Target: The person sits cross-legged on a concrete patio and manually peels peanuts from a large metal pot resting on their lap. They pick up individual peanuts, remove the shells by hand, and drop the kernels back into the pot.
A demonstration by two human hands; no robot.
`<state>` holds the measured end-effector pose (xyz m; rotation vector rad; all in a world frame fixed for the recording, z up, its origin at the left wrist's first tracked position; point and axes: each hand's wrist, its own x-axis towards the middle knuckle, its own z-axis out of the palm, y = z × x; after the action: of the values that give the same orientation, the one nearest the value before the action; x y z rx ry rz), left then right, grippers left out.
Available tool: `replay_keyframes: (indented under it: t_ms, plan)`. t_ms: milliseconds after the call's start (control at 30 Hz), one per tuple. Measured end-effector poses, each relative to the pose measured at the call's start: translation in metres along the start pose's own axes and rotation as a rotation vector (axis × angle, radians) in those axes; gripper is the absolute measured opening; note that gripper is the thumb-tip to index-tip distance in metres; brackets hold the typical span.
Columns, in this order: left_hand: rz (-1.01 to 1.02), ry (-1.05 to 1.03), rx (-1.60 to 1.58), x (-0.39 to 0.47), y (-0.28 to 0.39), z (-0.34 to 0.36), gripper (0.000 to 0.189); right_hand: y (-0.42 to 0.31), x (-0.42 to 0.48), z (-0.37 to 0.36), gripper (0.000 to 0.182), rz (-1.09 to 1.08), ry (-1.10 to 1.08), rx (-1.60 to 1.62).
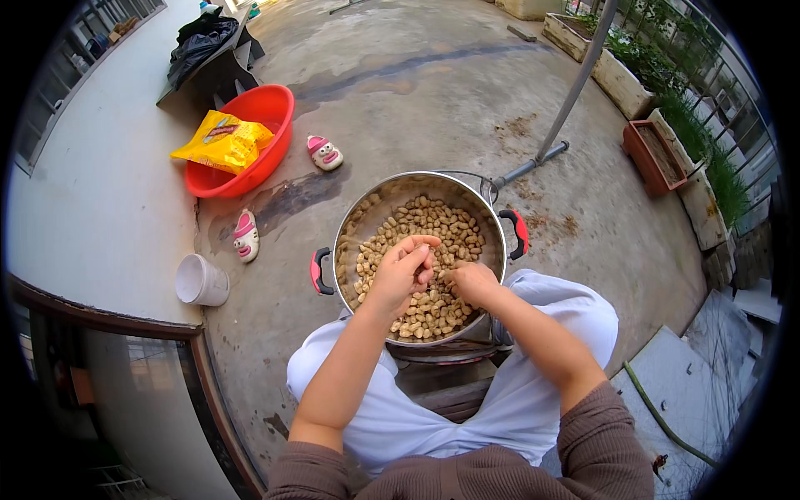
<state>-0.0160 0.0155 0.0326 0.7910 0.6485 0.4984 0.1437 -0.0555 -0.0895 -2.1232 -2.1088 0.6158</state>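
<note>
A wide stainless steel pot with red and black side handles stands before me, partly filled with unshelled peanuts. Over its middle, my left hand is curled, the thumb bent towards the fingers. What lies inside that curl is hidden. My right hand reaches in from the right side, its fingertips down at the peanuts. Whether a peanut is pinched there is too small to tell. A gap with peanuts showing separates the two hands.
A red plastic basin holding a yellow bag stands at the left. Two face-patterned clogs and a white bucket are on the concrete floor. A metal pole rises beyond the pot; planters line the railing.
</note>
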Motion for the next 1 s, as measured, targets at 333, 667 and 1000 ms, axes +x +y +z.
replay_keyframes:
  t_ms: [333,667,1000]
  plan:
    - [0.027,0.112,-0.178,0.006,-0.010,-0.011,0.011,-0.006,0.009,-0.032,0.020,0.163,0.029,0.460]
    - [-0.094,0.126,0.072,0.006,-0.043,0.014,0.021,-0.039,-0.027,-0.100,0.010,-0.274,0.628,0.182]
    - [0.069,0.058,0.172,0.010,-0.037,0.004,0.018,-0.037,-0.034,-0.107,0.016,-0.217,0.531,0.555]
